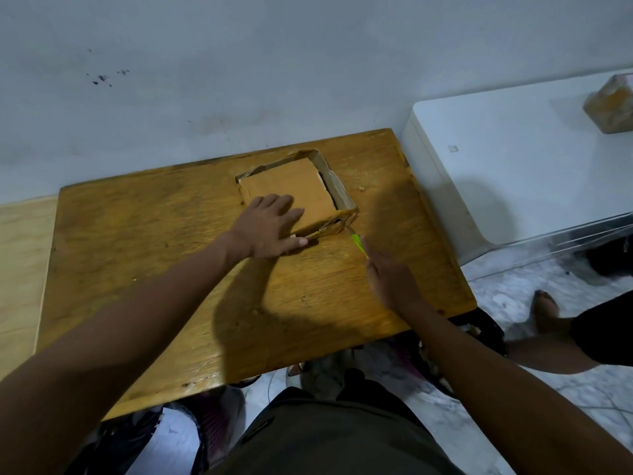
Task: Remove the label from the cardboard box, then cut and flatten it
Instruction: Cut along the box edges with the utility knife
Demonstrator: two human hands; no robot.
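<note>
Shallow brown cardboard box [297, 190] sat toward the far side of the worn wooden table [144, 248] — pinned flat under the left hand [270, 228], fingers spread wide. Right hand [394, 279] closed around a bright green-handled cutter [358, 242] — blade tip at the box's near right corner.

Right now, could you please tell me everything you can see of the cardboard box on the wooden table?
The cardboard box is small, shallow and brown, sitting near the far middle of the wooden table. Its top is open, with thin walls standing on the far, right and near sides and a flat cardboard panel lying inside. The near wall looks torn and scuffed. The left hand presses flat on its near-left corner, while the right hand holds a green-handled cutter whose tip meets the near-right corner. No label is visible.
</note>
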